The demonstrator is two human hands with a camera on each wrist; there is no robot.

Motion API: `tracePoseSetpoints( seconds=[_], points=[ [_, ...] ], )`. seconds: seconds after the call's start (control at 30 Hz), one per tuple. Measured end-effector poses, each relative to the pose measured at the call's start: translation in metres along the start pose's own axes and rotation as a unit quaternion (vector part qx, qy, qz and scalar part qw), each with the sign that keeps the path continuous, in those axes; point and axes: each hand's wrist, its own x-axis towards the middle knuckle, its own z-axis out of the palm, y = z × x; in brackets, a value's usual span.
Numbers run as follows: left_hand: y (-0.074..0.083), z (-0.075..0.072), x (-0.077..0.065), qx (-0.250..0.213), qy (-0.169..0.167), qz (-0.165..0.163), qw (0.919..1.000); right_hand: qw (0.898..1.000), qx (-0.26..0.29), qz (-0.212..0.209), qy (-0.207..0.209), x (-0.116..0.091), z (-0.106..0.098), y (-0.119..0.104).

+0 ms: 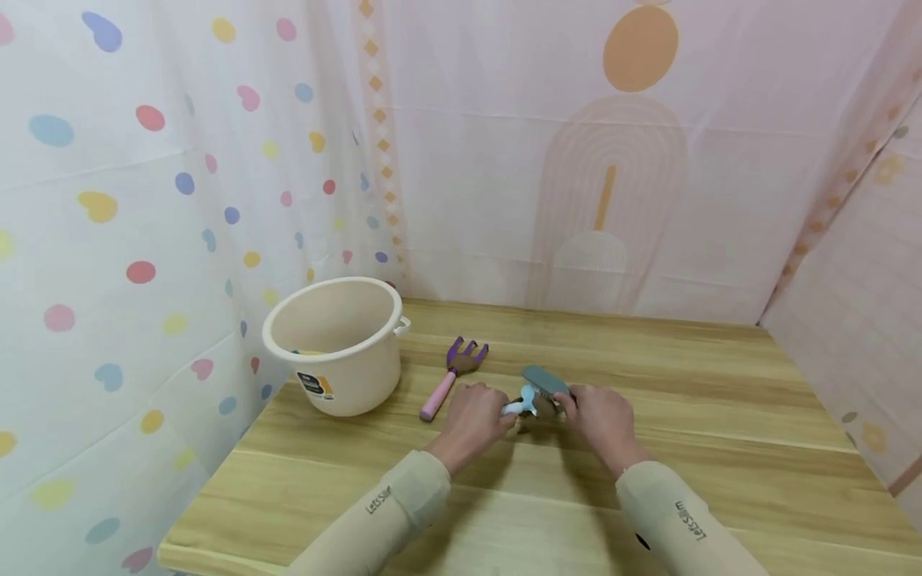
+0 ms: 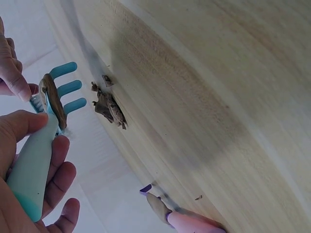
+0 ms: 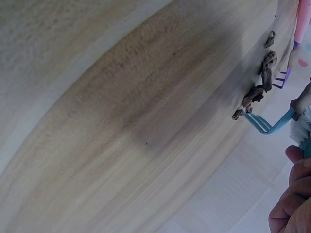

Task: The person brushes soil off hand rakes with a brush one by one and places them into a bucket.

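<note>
left sleeve [image 1: 382,524]: cream, dark lettering [image 1: 378,500] | right sleeve [image 1: 666,508]: cream, dark lettering [image 1: 690,522] | both: wrist-length

Rakes [image 1: 451,376] [image 2: 34,167]: two. Brush [image 1: 545,379]: one. Bucket [image 1: 363,378]: one. Table [image 1: 720,424]: one. Hands [image 1: 471,420] [image 1: 599,424]: two. Brown scraps [image 2: 109,108]: several, uncountable.

Extends both forearms [image 1: 360,528] forward in cream printed sleeves [image 1: 684,512]. Curls fingers in the bare left-hand grip [image 1: 471,420], knuckles up; pinches with the bare right-hand grip [image 1: 601,420] near it.

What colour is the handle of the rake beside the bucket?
The handle is pink, clearest in the head view.
</note>
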Motion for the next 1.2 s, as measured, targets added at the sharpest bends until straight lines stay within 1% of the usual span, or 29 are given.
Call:
tracePoseSetpoints(
  seconds=[0.13,0.43,0.57,0.8,0.9,1.0,1.1,1.2],
  points=[
    [0.001,0.000,-0.002,-0.007,0.008,0.002,0.9999,1.000,0.002,0.000,0.002,-0.001,0.000,0.002],
    [-0.001,0.003,-0.004,-0.032,0.013,-0.011,0.9993,1.000,0.003,0.003,0.003,0.000,0.000,0.005],
    [-0.002,0.005,-0.006,-0.030,0.017,-0.011,0.9994,1.000,0.004,0.003,0.000,0.000,-0.001,0.005],
    [-0.001,0.004,-0.006,-0.023,0.021,-0.009,0.9995,1.000,0.005,0.008,-0.005,0.000,-0.004,0.008],
    [0.000,0.004,-0.006,-0.022,0.025,-0.012,0.9994,1.000,0.000,0.009,-0.001,0.001,-0.005,0.009],
    [0.000,0.004,-0.007,-0.018,0.020,-0.017,0.9995,1.000,0.003,0.009,-0.009,0.001,-0.006,0.010],
    [0.000,0.005,-0.009,-0.020,0.010,-0.018,0.9996,1.000,0.008,0.019,-0.012,0.000,-0.006,0.017],
    [-0.002,0.004,-0.010,-0.039,0.008,-0.017,0.9991,0.999,0.022,0.041,-0.012,-0.002,-0.010,0.026]
  ],
)
